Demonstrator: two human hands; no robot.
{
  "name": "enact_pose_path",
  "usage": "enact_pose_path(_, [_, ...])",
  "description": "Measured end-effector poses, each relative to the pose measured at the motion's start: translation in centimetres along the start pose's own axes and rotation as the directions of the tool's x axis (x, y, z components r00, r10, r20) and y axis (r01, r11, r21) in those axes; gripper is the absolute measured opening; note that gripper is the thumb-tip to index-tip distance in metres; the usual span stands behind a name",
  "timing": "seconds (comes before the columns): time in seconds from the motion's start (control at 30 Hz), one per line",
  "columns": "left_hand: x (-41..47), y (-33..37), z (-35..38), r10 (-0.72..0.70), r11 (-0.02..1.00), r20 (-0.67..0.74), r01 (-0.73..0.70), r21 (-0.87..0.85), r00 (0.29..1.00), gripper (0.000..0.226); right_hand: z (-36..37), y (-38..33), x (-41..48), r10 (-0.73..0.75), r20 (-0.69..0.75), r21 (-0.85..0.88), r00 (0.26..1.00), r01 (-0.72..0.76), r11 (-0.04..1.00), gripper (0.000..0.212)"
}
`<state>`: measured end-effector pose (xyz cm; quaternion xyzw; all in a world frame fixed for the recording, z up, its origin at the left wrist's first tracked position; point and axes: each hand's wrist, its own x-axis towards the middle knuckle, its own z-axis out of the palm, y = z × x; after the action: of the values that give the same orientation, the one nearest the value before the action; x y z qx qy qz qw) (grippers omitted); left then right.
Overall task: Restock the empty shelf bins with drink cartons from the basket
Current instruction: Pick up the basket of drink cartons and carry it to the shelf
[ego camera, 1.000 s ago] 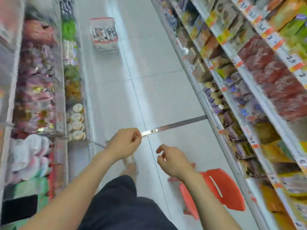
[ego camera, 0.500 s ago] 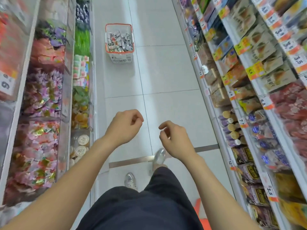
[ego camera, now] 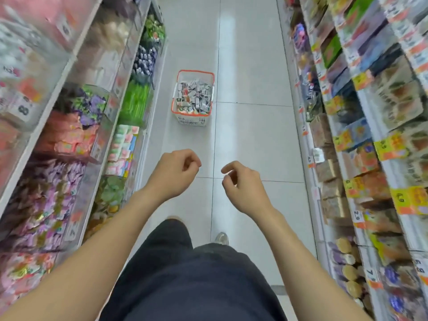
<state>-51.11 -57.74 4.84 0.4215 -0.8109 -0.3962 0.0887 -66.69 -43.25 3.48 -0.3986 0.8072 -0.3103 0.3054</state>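
Left of the left hand [ego camera: 172, 174] are purple sweets [ego camera: 46, 205] and green packs [ego camera: 135, 103], right of the right hand [ego camera: 243, 188] are brown snack packs [ego camera: 328, 170] with yellow price tags [ego camera: 389, 147], and a pale tiled floor [ego camera: 250, 135] lies under both.

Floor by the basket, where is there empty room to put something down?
Bare floor tiles lie between the basket and the right shelves, and nearer than the basket. A thin strip runs beside the left shelf bins. The shelves are crowded, and drink cartons fill the basket.
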Motion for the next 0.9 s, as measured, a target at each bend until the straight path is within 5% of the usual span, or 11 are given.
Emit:
enact_pose_path(0.37, [28.1, -1.1, -4.7, -0.046, 0.995, -0.113, 0.035, -0.095, 0.992, 0.018, -4.3, -5.5, 30.6, -0.046, 0.014, -0.073, 0.999, 0.047, 0.996, 0.022])
enact_pose_path(0.6, [46.0, 1.6, -9.3, 0.029, 0.994, -0.042, -0.034, -0.107, 0.999, 0.018, -9.7, -10.7, 48.0, -0.048, 0.029, -0.157, 0.998, 0.052, 0.986, 0.020])
enact_pose_path(0.9, [68.0, 6.6, -10.0, 0.036, 0.991, -0.016, -0.038, -0.130, 0.999, 0.020, -16.3, -8.9, 67.3, -0.001, -0.099, -0.059, 0.995, -0.005, 0.998, 0.021])
